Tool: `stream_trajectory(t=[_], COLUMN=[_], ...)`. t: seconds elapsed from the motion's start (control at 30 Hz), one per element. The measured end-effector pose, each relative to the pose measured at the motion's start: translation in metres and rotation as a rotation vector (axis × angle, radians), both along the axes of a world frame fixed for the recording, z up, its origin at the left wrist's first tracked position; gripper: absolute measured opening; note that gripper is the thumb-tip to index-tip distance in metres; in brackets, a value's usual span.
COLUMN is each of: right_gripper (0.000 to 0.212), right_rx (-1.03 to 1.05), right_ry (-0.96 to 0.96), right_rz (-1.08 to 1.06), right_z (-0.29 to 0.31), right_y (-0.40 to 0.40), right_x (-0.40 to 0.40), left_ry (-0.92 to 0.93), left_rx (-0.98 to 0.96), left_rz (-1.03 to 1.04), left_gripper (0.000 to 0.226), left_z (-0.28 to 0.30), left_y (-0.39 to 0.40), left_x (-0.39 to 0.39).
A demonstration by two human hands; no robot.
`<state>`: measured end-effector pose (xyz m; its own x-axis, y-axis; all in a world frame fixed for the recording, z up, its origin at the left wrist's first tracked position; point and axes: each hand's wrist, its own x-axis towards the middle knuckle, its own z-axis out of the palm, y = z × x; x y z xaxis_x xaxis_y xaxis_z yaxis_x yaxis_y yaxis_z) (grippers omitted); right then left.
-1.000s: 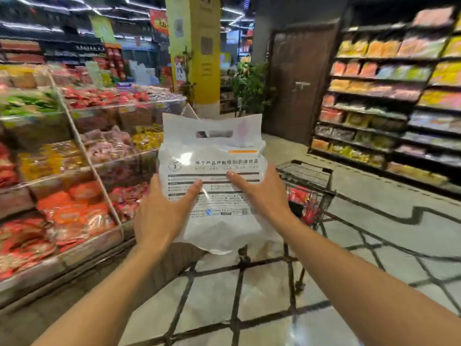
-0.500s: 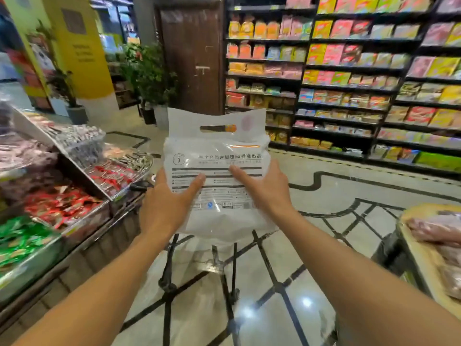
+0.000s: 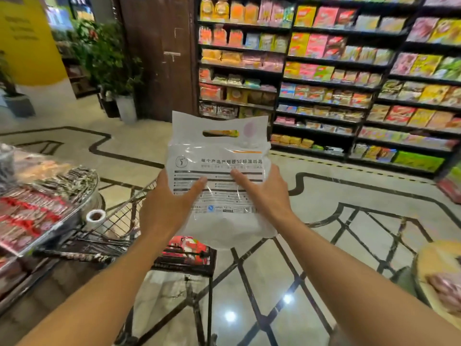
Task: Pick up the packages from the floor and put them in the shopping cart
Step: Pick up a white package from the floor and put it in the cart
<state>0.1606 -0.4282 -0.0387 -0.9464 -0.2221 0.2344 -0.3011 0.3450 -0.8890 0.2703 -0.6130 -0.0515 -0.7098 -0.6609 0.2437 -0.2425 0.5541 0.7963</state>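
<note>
From the head camera, a white package with a cut-out handle and printed black lines is held upright in the air between both hands. The left hand grips its left edge, thumb lying across the front; the right hand grips the right edge the same way, the other fingers of both hidden behind the plastic. The package hangs above the far end of the black wire shopping cart, which stands low and to the left with a red packet already inside. A roll of tape sits on the cart's near corner. Hard against the cart's left side is a display surface heaped with red-wrapped snacks. Ahead, across the polished floor, stand tall shelves of bright packets, a brown door and potted plants.
</note>
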Motion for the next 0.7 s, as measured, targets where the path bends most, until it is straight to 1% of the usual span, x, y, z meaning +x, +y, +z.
stream_trajectory(t=[0.07, 0.13, 0.17, 0.3, 0.33, 0.4, 0.43, 0.47, 0.53, 0.6, 0.67, 0.7], right_gripper=[0.063, 0.046, 0.042, 0.037, 0.042, 0.065, 0.069, 0.065, 0.049, 0.037, 0.036, 0.04], right_rx=[0.008, 0.024, 0.036, 0.049, 0.056, 0.075, 0.098, 0.119, 0.131, 0.142, 0.143, 0.139], right_ry=[-0.033, -0.054, -0.047, -0.02, -0.032, -0.048, -0.055, -0.065, -0.096, -0.125, -0.121, -0.126], right_rz=[0.022, 0.057, 0.075, 0.185, 0.219, 0.283, 0.317, 0.356, 0.426, 0.48, 0.537, 0.576], right_z=[-0.011, -0.023, -0.028, -0.052, -0.059, -0.07, -0.074, -0.076, -0.081, -0.088, -0.104, -0.11], right_y=[-0.012, -0.023, -0.029, -0.052, -0.06, -0.076, -0.083, -0.092, -0.108, -0.126, -0.149, -0.162], right_x=[-0.035, -0.072, -0.092, -0.177, -0.197, -0.235, -0.251, -0.263, -0.281, -0.292, -0.303, -0.307], left_ry=[-0.03, -0.05, -0.058, -0.106, -0.123, -0.13, -0.129, -0.129, -0.115, -0.131, -0.152, -0.154], left_rx=[0.02, 0.033, 0.034, 0.074, 0.089, 0.111, 0.128, 0.142, 0.171, 0.163, 0.165, 0.183], left_rz=[0.018, 0.044, 0.058, 0.147, 0.182, 0.237, 0.262, 0.288, 0.341, 0.394, 0.446, 0.484], left_gripper=[0.074, 0.073, 0.074, 0.079, 0.08, 0.084, 0.086, 0.09, 0.095, 0.096, 0.097, 0.095], left_z=[-0.009, -0.019, -0.023, -0.045, -0.05, -0.06, -0.066, -0.073, -0.087, -0.096, -0.106, -0.111], left_y=[-0.008, -0.017, -0.021, -0.036, -0.038, -0.042, -0.045, -0.049, -0.057, -0.065, -0.076, -0.083], left_x=[-0.032, -0.064, -0.08, -0.145, -0.158, -0.181, -0.19, -0.198, -0.209, -0.215, -0.217, -0.217])
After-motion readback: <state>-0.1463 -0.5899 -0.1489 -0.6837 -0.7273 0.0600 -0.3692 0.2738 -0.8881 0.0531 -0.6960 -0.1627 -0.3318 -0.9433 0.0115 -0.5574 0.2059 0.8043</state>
